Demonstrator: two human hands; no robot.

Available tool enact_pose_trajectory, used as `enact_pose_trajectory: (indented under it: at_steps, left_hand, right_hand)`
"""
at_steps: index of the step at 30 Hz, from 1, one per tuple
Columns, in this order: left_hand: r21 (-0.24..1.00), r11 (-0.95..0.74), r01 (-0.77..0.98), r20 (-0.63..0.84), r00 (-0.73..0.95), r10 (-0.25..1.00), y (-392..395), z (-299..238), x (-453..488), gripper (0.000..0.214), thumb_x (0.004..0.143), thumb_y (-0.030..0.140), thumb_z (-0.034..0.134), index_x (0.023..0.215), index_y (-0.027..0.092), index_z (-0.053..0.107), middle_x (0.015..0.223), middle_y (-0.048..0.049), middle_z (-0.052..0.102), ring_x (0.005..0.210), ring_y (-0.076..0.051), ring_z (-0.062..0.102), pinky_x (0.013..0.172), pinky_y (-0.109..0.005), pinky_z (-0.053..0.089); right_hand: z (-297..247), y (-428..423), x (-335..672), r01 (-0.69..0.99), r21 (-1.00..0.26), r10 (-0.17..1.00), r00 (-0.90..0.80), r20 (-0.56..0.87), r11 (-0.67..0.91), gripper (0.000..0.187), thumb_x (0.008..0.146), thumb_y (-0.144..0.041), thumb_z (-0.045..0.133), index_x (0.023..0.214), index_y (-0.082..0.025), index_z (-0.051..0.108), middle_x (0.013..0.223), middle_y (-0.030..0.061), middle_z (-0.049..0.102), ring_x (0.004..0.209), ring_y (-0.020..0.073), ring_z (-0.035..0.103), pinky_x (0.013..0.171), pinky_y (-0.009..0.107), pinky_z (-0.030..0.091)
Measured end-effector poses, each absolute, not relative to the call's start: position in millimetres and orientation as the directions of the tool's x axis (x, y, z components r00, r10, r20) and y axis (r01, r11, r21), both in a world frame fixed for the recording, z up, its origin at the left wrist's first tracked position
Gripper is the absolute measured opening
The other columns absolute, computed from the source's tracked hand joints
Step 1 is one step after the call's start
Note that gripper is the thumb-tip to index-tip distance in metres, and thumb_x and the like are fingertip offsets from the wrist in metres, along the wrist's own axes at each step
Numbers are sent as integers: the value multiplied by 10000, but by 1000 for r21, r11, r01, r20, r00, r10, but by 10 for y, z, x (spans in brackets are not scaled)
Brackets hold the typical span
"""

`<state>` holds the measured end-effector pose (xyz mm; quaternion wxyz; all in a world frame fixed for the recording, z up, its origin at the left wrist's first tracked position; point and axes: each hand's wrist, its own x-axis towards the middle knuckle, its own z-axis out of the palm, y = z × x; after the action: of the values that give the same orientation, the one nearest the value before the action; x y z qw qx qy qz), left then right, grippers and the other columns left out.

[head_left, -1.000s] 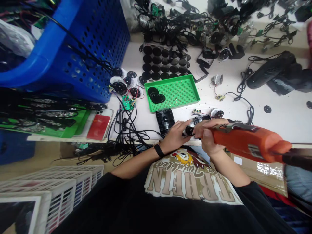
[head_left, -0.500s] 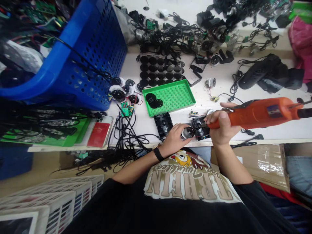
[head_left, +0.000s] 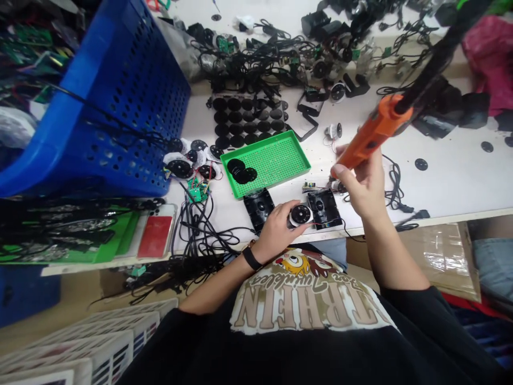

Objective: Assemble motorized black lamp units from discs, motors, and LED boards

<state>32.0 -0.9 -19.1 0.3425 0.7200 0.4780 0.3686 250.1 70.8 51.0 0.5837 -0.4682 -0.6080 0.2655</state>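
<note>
My left hand (head_left: 277, 224), wearing a black wristband, is closed around a small round module (head_left: 300, 215) with a black, holed disc face and a pale rim. A thin wire runs from it to an open black plastic housing (head_left: 324, 208) just to its right. Another black housing half (head_left: 259, 208) lies left of the fingers. In my right hand (head_left: 366, 187) is an orange electric screwdriver (head_left: 371, 133), raised and slanted, with its black cord end pointing up and right. Its tip is hard to make out. A small circuit board (head_left: 315, 186) lies beyond the right housing.
A green perforated tray (head_left: 280, 155) holds several black discs (head_left: 242, 171). Behind it are rows of black discs (head_left: 248, 115) and tangled cables. A large blue basket (head_left: 132, 107) stands left. Cables (head_left: 200, 219) hang over the front edge; a red-backed phone (head_left: 154, 235) lies near them.
My right hand has drawn the electric screwdriver up and away from the right housing, tilting it upward. The module remains in my left hand, its disc face now showing more fully.
</note>
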Motion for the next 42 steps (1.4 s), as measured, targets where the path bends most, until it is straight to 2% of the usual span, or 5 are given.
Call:
enact_pose_trajectory:
  at_steps: [3,10,17,25,42]
  left_hand:
    - [981,-64,182,24,214,977,42,-127,298,561,822,424,858,1263,195,597,1211,-119,740,1129,-252,727,1018,-441,593]
    - [913,356,-197,-250,419,873,183,-16,375,552,792,446,880,1196,193,602,1163,-99,744,1000,-199,739,881,-371,626]
    - [937,329,-118,-206,576,791,285,184,626,518,890,508,782,1247,211,553,1138,-107,739,971,-206,737,874,-367,595]
    - [745,-347,570,104,415,904,379,77,607,212,951,298,714,1117,177,663,1173,-124,720,1205,-316,604,1081,-498,474]
    - [880,-54,472,-172,421,890,452,-106,823,727,725,172,784,1405,139,528,1109,-133,750,1128,-335,687,1058,-511,481]
  right_hand:
    - [554,546,2543,438,-725,772,102,627,532,533,855,-326,800,1352,-312,607,1338,84,656,1303,305,618,1104,585,527]
    - [337,64,2607,448,-627,768,-299,567,638,234,910,-136,715,1119,-242,730,1023,72,767,914,218,744,791,411,636]
    - [204,-95,2802,470,-630,757,-138,639,618,215,887,-52,689,970,-246,731,883,35,759,819,194,723,747,355,602]
    - [18,25,3068,154,-986,974,204,95,64,165,806,-294,850,823,-231,698,806,-2,730,729,161,685,709,294,566]
    - [-384,57,2821,6,-992,966,226,-124,-129,218,735,-355,805,774,-219,640,764,-9,671,716,157,621,725,304,505]
